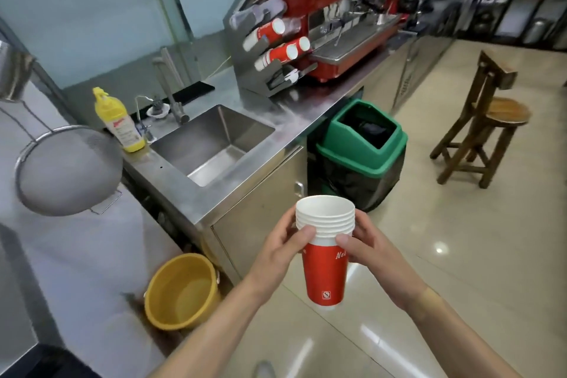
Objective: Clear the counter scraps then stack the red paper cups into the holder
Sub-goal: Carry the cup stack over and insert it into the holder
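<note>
A nested stack of red paper cups (325,273) with white rims stands upright in front of me, over the floor beside the counter. My left hand (283,250) grips the stack from the left, thumb on the white rims. My right hand (366,244) holds it from the right. The grey cup holder (245,70) stands far back on the steel counter (310,113), beside the red coffee machine. Red cups (280,52) lie slanted in its slots, with clear cups above them.
A steel sink (214,138) is set into the counter, with a yellow bottle (121,123) at its left. A green bin (365,147) stands at the counter's end. On the floor are a yellow bucket (181,290) and a wooden stool (487,120). A strainer (67,172) hangs left.
</note>
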`<state>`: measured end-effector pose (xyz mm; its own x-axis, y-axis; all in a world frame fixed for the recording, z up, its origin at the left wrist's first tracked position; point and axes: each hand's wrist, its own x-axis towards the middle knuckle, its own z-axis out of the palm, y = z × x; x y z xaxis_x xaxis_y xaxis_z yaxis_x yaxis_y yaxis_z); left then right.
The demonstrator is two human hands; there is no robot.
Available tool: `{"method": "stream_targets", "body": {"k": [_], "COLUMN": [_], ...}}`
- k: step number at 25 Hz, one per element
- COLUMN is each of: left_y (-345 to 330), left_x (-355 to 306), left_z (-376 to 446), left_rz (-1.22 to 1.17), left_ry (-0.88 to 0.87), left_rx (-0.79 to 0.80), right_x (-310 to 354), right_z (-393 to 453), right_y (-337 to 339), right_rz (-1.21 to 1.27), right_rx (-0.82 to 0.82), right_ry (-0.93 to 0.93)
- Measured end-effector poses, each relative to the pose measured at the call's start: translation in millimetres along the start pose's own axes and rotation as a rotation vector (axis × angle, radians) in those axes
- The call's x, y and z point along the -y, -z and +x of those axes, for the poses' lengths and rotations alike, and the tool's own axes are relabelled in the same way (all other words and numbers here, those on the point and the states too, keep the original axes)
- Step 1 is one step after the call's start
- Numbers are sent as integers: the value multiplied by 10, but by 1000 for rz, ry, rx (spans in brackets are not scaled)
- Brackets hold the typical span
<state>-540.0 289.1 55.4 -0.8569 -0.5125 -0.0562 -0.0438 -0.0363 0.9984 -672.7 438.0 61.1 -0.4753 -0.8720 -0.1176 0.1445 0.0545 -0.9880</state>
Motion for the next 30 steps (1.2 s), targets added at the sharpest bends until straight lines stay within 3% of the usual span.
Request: {"method": "stream_targets", "body": {"k": [10,30], "left_y": [67,1517], "left_x": [132,153], "left_z": [768,2365], "left_rz": [14,-11], "left_ry": [41,-11], "left_rx": [172,383], "right_x": [-44,88], "right_z": [367,2171], "right_y": [208,-98], "right_rz": [3,-188], "right_rx": [-160,-221], "right_ry": [-13,51]}}
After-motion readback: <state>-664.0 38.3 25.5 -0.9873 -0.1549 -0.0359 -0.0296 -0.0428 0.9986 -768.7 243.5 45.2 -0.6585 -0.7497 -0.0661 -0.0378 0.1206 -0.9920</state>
